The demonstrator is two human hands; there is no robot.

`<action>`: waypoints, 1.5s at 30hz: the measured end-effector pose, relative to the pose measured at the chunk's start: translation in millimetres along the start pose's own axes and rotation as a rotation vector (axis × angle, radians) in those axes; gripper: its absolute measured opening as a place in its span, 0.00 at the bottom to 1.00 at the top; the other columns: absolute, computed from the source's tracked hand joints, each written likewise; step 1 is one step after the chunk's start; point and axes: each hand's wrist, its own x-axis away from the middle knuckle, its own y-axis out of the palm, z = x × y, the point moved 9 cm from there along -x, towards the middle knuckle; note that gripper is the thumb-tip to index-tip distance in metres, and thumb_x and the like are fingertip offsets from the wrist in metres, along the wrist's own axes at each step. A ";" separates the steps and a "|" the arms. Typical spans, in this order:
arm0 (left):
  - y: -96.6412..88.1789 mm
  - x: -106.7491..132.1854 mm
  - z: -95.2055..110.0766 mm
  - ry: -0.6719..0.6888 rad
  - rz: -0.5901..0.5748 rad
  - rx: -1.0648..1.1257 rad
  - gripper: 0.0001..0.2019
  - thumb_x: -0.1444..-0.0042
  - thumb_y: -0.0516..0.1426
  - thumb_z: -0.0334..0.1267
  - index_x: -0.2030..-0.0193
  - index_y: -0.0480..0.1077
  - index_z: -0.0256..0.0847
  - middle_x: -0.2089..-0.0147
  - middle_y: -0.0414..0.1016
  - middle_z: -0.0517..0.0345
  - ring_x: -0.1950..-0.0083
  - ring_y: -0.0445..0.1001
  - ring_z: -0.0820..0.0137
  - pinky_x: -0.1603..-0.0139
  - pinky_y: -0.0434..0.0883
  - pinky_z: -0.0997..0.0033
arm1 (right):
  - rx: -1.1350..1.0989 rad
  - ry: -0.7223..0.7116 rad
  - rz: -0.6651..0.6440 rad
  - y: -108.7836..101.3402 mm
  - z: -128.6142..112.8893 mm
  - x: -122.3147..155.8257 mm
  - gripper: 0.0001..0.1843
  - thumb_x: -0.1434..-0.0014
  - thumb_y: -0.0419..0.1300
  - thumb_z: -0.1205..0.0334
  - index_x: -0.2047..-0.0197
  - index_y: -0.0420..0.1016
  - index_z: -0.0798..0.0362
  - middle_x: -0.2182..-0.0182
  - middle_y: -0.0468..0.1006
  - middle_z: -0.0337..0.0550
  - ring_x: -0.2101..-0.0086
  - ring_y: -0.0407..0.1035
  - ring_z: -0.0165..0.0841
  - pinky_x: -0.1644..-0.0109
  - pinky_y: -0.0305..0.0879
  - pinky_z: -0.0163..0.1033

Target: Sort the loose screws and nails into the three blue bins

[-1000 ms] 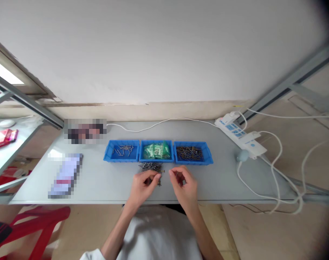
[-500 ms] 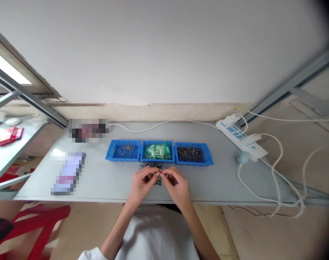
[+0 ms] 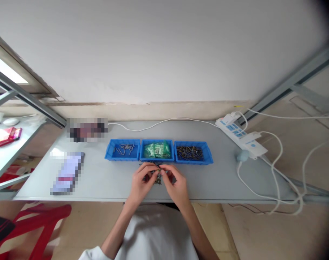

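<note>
Head view: the left hand [image 3: 142,182] pinches a small brassy fastener [image 3: 159,170] between thumb and fingertips, close against the right hand [image 3: 177,182]; whether the right grip also holds it cannot be told. Both work above a loose pile of screws [image 3: 157,180] on the counter [image 3: 115,180], nearest the middle blue bin [image 3: 156,160]; a light, steady pinch should best prevent slipping.

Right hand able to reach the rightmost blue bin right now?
Likely yes: the right hand is near the bin, which is open on top, and nothing visible stands between them.
</note>
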 end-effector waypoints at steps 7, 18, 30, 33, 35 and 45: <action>4.0 0.6 0.3 0.006 -0.032 -0.013 0.08 0.30 0.58 0.39 0.55 0.79 0.42 0.55 0.83 0.50 0.65 0.78 0.72 0.65 0.73 0.74 | -0.065 0.049 -0.031 1.2 7.8 -2.4 0.11 0.28 0.59 0.56 0.52 0.82 0.49 0.65 0.83 0.42 0.68 0.75 0.34 0.66 0.70 0.36; 5.5 0.7 -3.8 -0.013 -0.053 -0.036 0.10 0.31 0.58 0.41 0.56 0.80 0.42 0.55 0.84 0.49 0.64 0.79 0.69 0.64 0.75 0.72 | -0.008 -0.109 0.017 -0.9 -13.6 5.4 0.06 0.30 0.61 0.59 0.54 0.78 0.48 0.67 0.78 0.39 0.75 0.66 0.29 0.70 0.67 0.36; -13.2 5.2 -8.8 -0.166 0.136 -0.016 0.13 0.29 0.57 0.45 0.54 0.81 0.42 0.62 0.85 0.54 0.73 0.73 0.73 0.68 0.72 0.74 | 0.483 -0.213 0.456 -98.4 -58.4 -30.4 0.07 0.29 0.63 0.60 0.51 0.81 0.49 0.67 0.77 0.39 0.77 0.60 0.29 0.67 0.65 0.38; -17.3 8.6 -14.8 -0.231 0.182 0.022 0.15 0.29 0.57 0.48 0.54 0.81 0.41 0.64 0.84 0.55 0.72 0.74 0.72 0.68 0.72 0.74 | 0.465 -0.226 0.278 -77.8 -48.6 -23.2 0.06 0.29 0.62 0.59 0.54 0.81 0.48 0.70 0.76 0.38 0.78 0.61 0.29 0.69 0.63 0.37; -18.5 9.5 -16.1 -0.250 0.194 0.030 0.16 0.30 0.57 0.49 0.54 0.81 0.41 0.66 0.84 0.55 0.71 0.75 0.71 0.68 0.73 0.74 | 0.462 -0.208 0.063 -44.7 -31.6 -13.7 0.06 0.29 0.61 0.59 0.55 0.81 0.47 0.70 0.78 0.37 0.78 0.64 0.30 0.69 0.62 0.37; -18.2 9.9 -21.1 -0.266 0.192 0.031 0.16 0.30 0.58 0.49 0.53 0.80 0.40 0.69 0.82 0.57 0.69 0.78 0.70 0.67 0.72 0.75 | 0.450 -0.056 -0.235 4.7 8.8 -1.2 0.11 0.32 0.59 0.65 0.50 0.79 0.45 0.64 0.80 0.38 0.67 0.76 0.34 0.61 0.67 0.36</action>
